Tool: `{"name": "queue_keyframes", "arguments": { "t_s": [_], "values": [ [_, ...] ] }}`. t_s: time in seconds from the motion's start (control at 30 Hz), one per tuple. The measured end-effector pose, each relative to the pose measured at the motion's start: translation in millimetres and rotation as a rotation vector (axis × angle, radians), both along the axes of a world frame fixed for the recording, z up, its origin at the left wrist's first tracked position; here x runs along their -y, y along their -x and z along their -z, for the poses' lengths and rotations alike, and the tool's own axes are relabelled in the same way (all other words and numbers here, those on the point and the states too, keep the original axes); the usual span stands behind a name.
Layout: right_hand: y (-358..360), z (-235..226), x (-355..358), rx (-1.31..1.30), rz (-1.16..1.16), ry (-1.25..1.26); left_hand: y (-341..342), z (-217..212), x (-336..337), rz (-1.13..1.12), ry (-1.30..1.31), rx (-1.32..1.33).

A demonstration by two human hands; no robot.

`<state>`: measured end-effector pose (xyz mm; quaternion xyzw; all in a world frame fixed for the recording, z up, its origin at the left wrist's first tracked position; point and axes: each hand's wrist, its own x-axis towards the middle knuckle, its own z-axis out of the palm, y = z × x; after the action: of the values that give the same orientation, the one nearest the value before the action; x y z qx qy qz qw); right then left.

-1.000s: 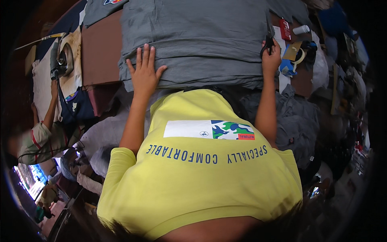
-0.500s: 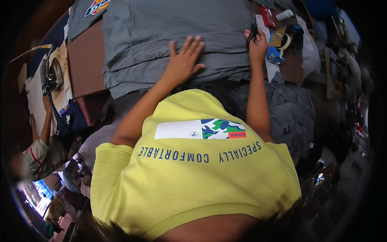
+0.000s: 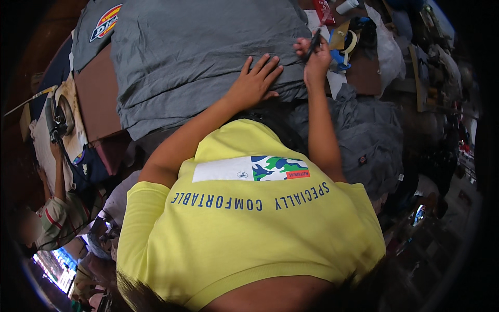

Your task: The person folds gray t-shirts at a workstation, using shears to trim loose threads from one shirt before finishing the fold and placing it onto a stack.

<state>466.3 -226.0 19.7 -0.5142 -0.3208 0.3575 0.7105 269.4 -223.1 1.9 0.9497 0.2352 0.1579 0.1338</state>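
Note:
A stack of grey garments (image 3: 208, 47) lies spread on the table before me, with wrinkled folds along its near edge. My left hand (image 3: 254, 82) rests flat on the cloth near that edge, fingers spread, holding nothing. At the stack's right edge, my right hand (image 3: 317, 61) is closed around the black handles of a pair of scissors (image 3: 312, 44). The scissors are tilted and slightly blurred; their blades are hard to make out.
Beyond my right hand are a tape roll (image 3: 350, 46), a red package (image 3: 324, 11), a white cylinder (image 3: 347, 6) and a plastic bag (image 3: 389, 52). More grey garments (image 3: 371, 135) hang at right. On the left, another person's hand (image 3: 56, 151) is at an iron (image 3: 63, 117).
My left hand has slid right across the cloth, closer to my right hand. The scissors in my right hand have turned from upright to slanted. The whole view has shifted somewhat.

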Motion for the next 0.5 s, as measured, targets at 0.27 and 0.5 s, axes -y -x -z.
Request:
{"name": "queue_keyframes", "arguments": {
  "t_s": [0.27, 0.5],
  "values": [
    [3.7, 3.4, 16.3, 0.208, 0.079, 0.154, -2.9, -1.6, -1.3, -0.005, -0.013, -0.017],
    [-36.6, -8.6, 14.5, 0.221, 0.23, 0.155, -0.2, -3.5, -3.7, 0.01, 0.009, 0.017]
  ]
}}
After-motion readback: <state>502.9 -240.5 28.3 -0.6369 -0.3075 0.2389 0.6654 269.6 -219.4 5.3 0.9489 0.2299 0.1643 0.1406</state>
